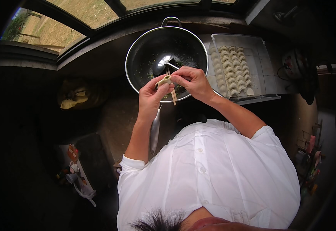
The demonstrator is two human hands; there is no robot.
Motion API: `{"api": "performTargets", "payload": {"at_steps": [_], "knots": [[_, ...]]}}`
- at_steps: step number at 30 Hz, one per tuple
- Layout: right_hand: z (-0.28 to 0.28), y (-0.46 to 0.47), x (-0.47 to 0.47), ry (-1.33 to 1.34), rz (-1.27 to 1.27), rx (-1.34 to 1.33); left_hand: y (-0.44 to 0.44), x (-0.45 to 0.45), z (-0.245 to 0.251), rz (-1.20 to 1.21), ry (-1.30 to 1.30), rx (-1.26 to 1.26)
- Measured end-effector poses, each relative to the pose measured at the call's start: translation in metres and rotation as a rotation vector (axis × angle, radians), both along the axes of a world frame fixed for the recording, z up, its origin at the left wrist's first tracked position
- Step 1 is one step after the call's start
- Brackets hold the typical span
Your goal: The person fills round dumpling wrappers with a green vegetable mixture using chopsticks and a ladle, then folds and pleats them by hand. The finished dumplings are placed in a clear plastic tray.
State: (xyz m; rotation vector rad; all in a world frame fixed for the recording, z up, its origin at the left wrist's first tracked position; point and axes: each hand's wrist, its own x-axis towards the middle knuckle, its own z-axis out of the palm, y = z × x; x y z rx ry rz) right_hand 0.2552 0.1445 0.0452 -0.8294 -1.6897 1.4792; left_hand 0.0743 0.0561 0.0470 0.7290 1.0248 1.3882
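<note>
Over a dark wok [139, 49] with a pale rim, my left hand [153, 93] holds a partly folded dumpling [165, 81] with some green filling showing. The fingertips of my right hand [192, 82] pinch the right side of its wrapper. Beneath my hands, wooden chopsticks [174, 97] lie across the near side of the wok. A metal ladle [162, 63] rests in the wok among bits of green filling, its handle running under my right hand. Right of the wok, rows of folded dumplings [234, 69] lie in a clear plastic container [267, 78].
The wok's long handle [155, 131] points towards me, beside my left forearm. Window frames [90, 31] border the far left side. A dark pot [293, 65] stands right of the container. Bottles and a cup [71, 178] are at lower left.
</note>
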Motion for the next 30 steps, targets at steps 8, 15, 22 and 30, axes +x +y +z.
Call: {"api": "performTargets", "payload": {"at_steps": [8, 15, 22, 30], "knots": [[0.005, 0.001, 0.002, -0.111, -0.08, 0.368, 0.0, 0.003, 0.002, 0.015, 0.053, -0.037], [0.011, 0.006, 0.001, -0.083, 0.008, 0.459, 0.003, 0.007, 0.003, -0.002, 0.112, 0.028], [0.009, 0.008, 0.004, -0.044, 0.017, 0.231, 0.002, 0.007, 0.004, -0.007, 0.126, 0.047], [0.009, 0.008, 0.007, -0.09, -0.038, 0.521, 0.004, 0.006, 0.007, -0.049, 0.108, 0.011]]}}
